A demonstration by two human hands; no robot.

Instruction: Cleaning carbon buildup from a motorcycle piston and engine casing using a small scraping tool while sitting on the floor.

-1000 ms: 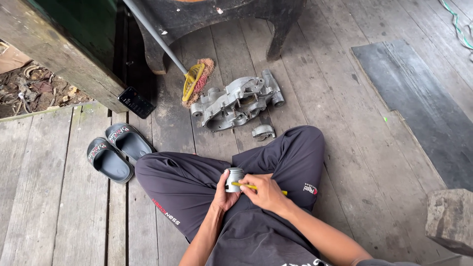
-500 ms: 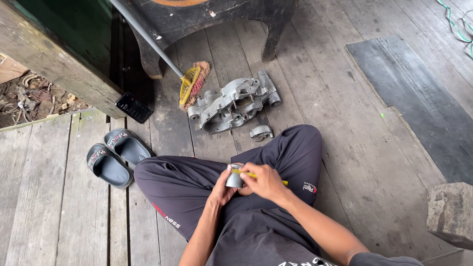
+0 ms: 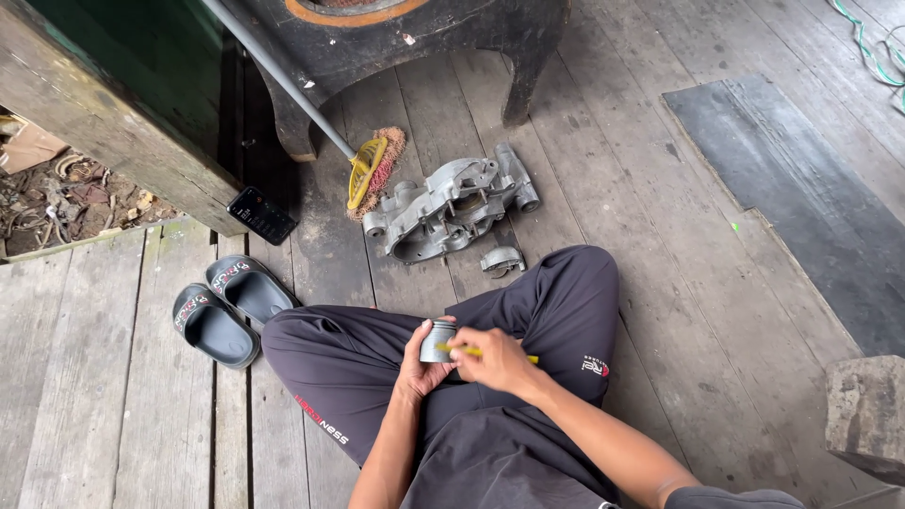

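Note:
I sit cross-legged on a wooden plank floor in dark trousers. My left hand [image 3: 420,363] grips a small grey metal cylinder, a piston [image 3: 436,341], over my lap. My right hand [image 3: 495,360] holds a thin yellow tool [image 3: 471,353] whose tip rests against the piston's side; its other end sticks out past my fingers to the right. On the floor ahead lies a grey metal engine casing [image 3: 451,200], with a small curved metal part [image 3: 501,259] just in front of my right knee.
A broom with a yellow-and-red head [image 3: 373,170] and grey handle leans by a dark wooden stool [image 3: 415,47]. A black phone [image 3: 261,214] and a pair of dark sandals [image 3: 226,306] lie to the left. A dark mat [image 3: 801,188] sits right, a stone block [image 3: 867,415] lower right.
Both hands stay on the piston with small shifts only. The view has moved slightly, so the floor objects sit a little differently in frame.

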